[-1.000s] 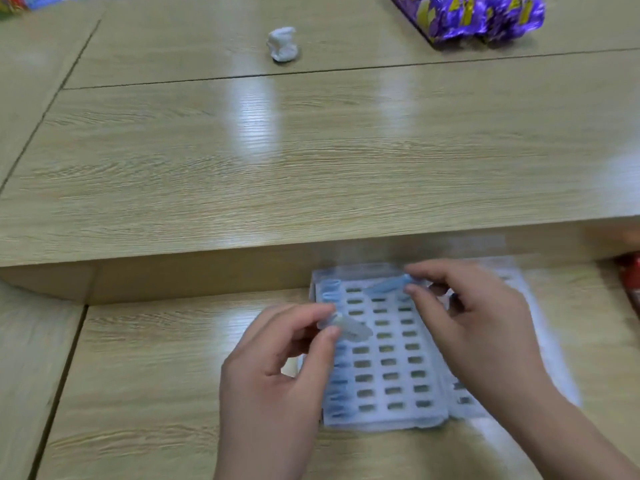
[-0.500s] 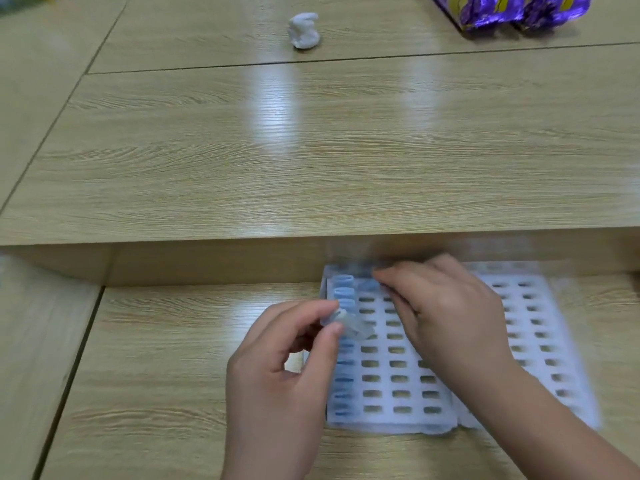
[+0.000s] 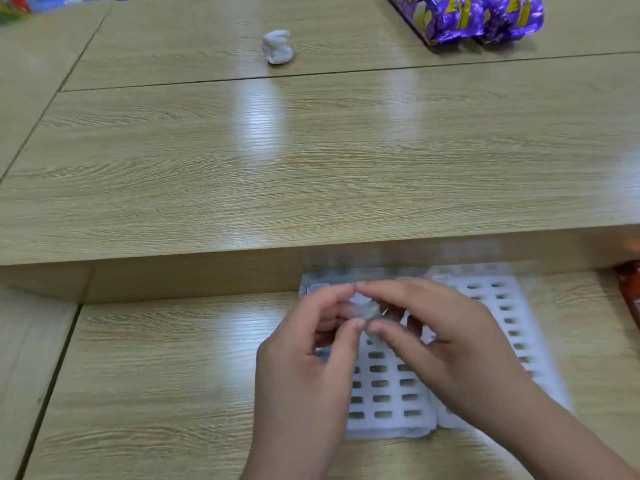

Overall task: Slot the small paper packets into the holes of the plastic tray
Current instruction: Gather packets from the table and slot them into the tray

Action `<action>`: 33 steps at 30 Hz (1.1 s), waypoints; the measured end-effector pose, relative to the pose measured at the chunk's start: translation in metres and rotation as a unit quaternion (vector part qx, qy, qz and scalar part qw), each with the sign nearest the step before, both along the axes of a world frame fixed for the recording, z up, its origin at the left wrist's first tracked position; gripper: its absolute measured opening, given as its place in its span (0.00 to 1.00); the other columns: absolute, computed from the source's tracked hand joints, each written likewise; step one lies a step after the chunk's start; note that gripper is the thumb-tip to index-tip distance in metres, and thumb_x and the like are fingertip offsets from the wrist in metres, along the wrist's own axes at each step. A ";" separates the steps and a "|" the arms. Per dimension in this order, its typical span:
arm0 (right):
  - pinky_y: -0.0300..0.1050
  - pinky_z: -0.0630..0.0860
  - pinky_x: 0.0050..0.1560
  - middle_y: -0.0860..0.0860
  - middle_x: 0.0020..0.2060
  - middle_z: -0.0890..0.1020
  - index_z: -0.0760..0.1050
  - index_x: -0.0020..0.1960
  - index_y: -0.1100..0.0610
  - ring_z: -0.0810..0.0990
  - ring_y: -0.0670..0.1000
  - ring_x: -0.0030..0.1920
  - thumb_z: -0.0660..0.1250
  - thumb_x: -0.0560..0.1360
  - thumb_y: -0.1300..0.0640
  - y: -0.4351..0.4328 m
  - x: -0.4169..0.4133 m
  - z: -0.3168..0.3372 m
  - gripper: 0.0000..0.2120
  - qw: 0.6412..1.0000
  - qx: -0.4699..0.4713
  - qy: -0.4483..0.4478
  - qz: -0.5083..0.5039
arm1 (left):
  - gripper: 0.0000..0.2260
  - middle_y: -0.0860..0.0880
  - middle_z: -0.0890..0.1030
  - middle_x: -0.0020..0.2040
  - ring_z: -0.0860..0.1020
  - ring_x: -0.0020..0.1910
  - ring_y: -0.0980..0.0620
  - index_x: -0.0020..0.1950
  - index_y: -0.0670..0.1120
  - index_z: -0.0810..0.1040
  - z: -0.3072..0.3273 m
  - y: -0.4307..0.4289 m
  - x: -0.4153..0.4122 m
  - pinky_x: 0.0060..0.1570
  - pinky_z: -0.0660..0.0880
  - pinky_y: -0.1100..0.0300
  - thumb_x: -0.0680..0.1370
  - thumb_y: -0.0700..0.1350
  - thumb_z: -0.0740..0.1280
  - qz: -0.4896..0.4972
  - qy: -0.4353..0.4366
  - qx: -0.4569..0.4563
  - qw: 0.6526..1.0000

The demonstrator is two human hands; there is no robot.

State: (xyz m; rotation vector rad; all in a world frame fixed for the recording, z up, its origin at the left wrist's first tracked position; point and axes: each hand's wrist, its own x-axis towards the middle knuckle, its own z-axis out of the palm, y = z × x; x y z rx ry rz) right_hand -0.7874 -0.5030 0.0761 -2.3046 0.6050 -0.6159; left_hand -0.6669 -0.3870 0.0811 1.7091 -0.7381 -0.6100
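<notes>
Right — both hands meet low centre of frame, left hand (image 3: 304,355) pinching a small pale packet (image 3: 363,308), right hand (image 3: 450,348) fingertips on it too — hovering above the white tray (image 3: 388,400); best align it upright before pressing in.

A small white crumpled lump (image 3: 277,47) sits on the raised wooden table (image 3: 311,150), well apart from shiny purple wrapped packs (image 3: 467,15) at the far edge

two hands (image 3: 381,355), two trays (image 3: 391,393), two purple packs (image 3: 467,15).
</notes>
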 end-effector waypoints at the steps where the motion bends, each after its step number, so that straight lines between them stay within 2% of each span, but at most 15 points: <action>1: 0.31 0.74 0.41 0.35 0.48 0.79 0.75 0.65 0.40 0.79 0.38 0.46 0.66 0.77 0.48 -0.001 -0.004 -0.001 0.16 1.000 0.010 -0.017 -0.011 | 0.20 0.59 0.85 0.47 0.83 0.50 0.57 0.56 0.66 0.78 0.002 -0.002 -0.003 0.51 0.78 0.61 0.76 0.39 0.73 -0.002 0.003 0.000 1.000; 3: 0.29 0.73 0.41 0.36 0.47 0.79 0.77 0.62 0.43 0.79 0.40 0.46 0.68 0.77 0.52 -0.004 -0.013 -0.004 0.14 0.998 0.021 -0.046 -0.042 | 0.21 0.60 0.84 0.49 0.83 0.50 0.58 0.57 0.66 0.77 0.001 -0.002 -0.005 0.50 0.78 0.63 0.76 0.39 0.73 0.005 -0.010 0.002 1.000; 5: 0.29 0.74 0.41 0.36 0.46 0.80 0.79 0.59 0.44 0.80 0.41 0.45 0.71 0.76 0.55 -0.008 -0.023 -0.009 0.13 0.995 0.016 -0.053 -0.079 | 0.18 0.61 0.83 0.49 0.82 0.46 0.58 0.54 0.64 0.79 -0.002 0.000 -0.003 0.45 0.75 0.69 0.75 0.39 0.73 0.023 -0.063 0.009 0.998; 7: 0.31 0.75 0.41 0.36 0.46 0.81 0.80 0.56 0.45 0.80 0.41 0.43 0.74 0.75 0.59 -0.011 -0.030 -0.016 0.13 0.995 -0.003 -0.035 -0.098 | 0.14 0.61 0.79 0.48 0.79 0.42 0.58 0.50 0.61 0.81 -0.008 0.004 0.001 0.42 0.72 0.73 0.74 0.40 0.74 0.049 -0.112 0.025 0.992; 10: 0.30 0.73 0.43 0.38 0.48 0.82 0.82 0.54 0.48 0.78 0.37 0.47 0.74 0.75 0.59 -0.014 -0.036 -0.027 0.11 0.994 -0.042 0.001 -0.103 | 0.11 0.63 0.75 0.50 0.75 0.43 0.58 0.52 0.60 0.82 -0.020 0.011 0.005 0.43 0.70 0.74 0.73 0.45 0.74 0.070 -0.135 0.073 0.986; 13: 0.28 0.69 0.45 0.38 0.48 0.83 0.82 0.55 0.48 0.78 0.39 0.47 0.70 0.76 0.54 -0.017 -0.037 -0.032 0.09 0.990 -0.082 0.023 -0.108 | 0.12 0.64 0.73 0.51 0.75 0.45 0.59 0.53 0.61 0.82 -0.031 0.015 0.004 0.44 0.70 0.74 0.73 0.47 0.74 0.067 -0.129 0.102 0.984; 15: 0.30 0.71 0.44 0.38 0.48 0.83 0.83 0.55 0.49 0.79 0.41 0.47 0.68 0.76 0.52 -0.018 -0.036 -0.033 0.09 0.987 -0.101 0.029 -0.120 | 0.11 0.65 0.72 0.52 0.75 0.44 0.60 0.54 0.60 0.82 -0.033 0.014 0.004 0.43 0.70 0.74 0.73 0.48 0.72 0.068 -0.123 0.104 0.985; 19: 0.33 0.73 0.44 0.40 0.48 0.84 0.83 0.54 0.51 0.79 0.43 0.46 0.70 0.74 0.56 -0.020 -0.035 -0.035 0.09 0.985 -0.101 0.013 -0.137 | 0.10 0.64 0.73 0.52 0.75 0.41 0.60 0.53 0.58 0.84 -0.035 0.013 0.004 0.42 0.70 0.74 0.73 0.48 0.72 0.073 -0.107 0.098 0.987; 21: 0.38 0.76 0.45 0.41 0.48 0.84 0.83 0.53 0.51 0.80 0.45 0.47 0.70 0.74 0.56 -0.021 -0.034 -0.037 0.08 0.985 -0.104 0.015 -0.135 | 0.10 0.64 0.74 0.51 0.76 0.40 0.59 0.53 0.58 0.84 -0.036 0.014 0.004 0.41 0.70 0.74 0.73 0.47 0.72 0.076 -0.105 0.093 0.987; 24: 0.48 0.77 0.37 0.45 0.47 0.84 0.85 0.51 0.51 0.79 0.50 0.47 0.70 0.75 0.54 -0.021 -0.032 -0.042 0.07 0.979 -0.152 0.037 -0.131 | 0.10 0.63 0.75 0.51 0.76 0.42 0.60 0.53 0.58 0.84 -0.038 0.014 0.005 0.41 0.70 0.74 0.73 0.47 0.73 0.076 -0.102 0.091 0.988; 26: 0.46 0.74 0.29 0.48 0.46 0.83 0.85 0.53 0.51 0.76 0.52 0.46 0.69 0.76 0.56 -0.021 -0.033 -0.042 0.09 0.970 -0.205 0.051 -0.124 | 0.10 0.62 0.75 0.51 0.76 0.42 0.59 0.53 0.59 0.84 -0.039 0.014 0.004 0.41 0.70 0.73 0.73 0.47 0.73 0.079 -0.097 0.094 0.988; 28: 0.45 0.73 0.27 0.50 0.47 0.83 0.84 0.57 0.52 0.74 0.52 0.45 0.68 0.75 0.60 -0.020 -0.035 -0.044 0.13 0.958 -0.258 0.068 -0.110 | 0.10 0.62 0.75 0.51 0.76 0.41 0.58 0.53 0.59 0.84 -0.039 0.014 0.004 0.41 0.70 0.73 0.73 0.48 0.73 0.086 -0.096 0.093 0.987; 31: 0.48 0.76 0.30 0.53 0.50 0.82 0.82 0.62 0.53 0.73 0.55 0.47 0.66 0.73 0.64 -0.014 -0.039 -0.046 0.20 0.945 -0.295 0.102 -0.097 | 0.10 0.61 0.76 0.51 0.77 0.43 0.58 0.53 0.58 0.84 -0.039 0.015 0.005 0.41 0.71 0.73 0.73 0.47 0.73 0.083 -0.096 0.087 0.988; 33: 0.52 0.78 0.38 0.56 0.53 0.81 0.81 0.64 0.54 0.73 0.58 0.48 0.67 0.71 0.63 -0.006 -0.038 -0.042 0.21 0.947 -0.280 0.116 -0.109 | 0.10 0.60 0.76 0.50 0.77 0.42 0.56 0.52 0.59 0.83 -0.037 0.019 0.007 0.40 0.72 0.72 0.74 0.46 0.74 0.080 -0.078 0.072 0.991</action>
